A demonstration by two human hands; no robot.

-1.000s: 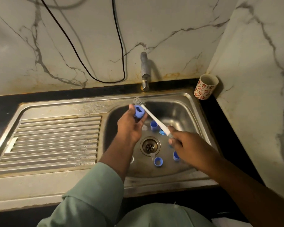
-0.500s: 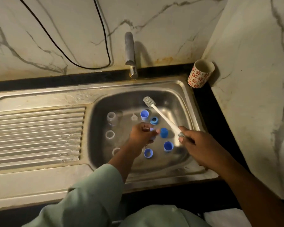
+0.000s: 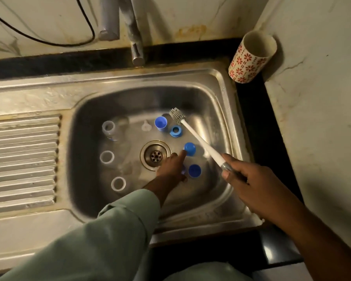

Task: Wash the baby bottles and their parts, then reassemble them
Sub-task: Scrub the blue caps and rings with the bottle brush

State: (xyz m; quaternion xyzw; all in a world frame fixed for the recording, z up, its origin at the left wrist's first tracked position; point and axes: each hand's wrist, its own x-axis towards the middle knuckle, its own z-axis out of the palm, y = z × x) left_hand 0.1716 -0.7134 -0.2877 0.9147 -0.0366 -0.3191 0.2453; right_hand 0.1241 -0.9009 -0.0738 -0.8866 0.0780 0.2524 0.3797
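Reaching into the sink [image 3: 221, 82], the left hand [image 3: 170, 165] is seen with a finger stretched out to a blue cap [image 3: 189, 148] by the drain [image 3: 155, 155]; whether the other fingers are curled on anything cannot be told. A brush [image 3: 197, 138] is held by its handle in the right hand [image 3: 251, 183], fingers wrapped round it, bristles raised over the basin. Blue caps, a blue ring [image 3: 176, 130] and clear bottles [image 3: 108, 128] are scattered on the sink floor (all still apart). Small wet parts could be nudged toward the drain, or knocked over by the brush.
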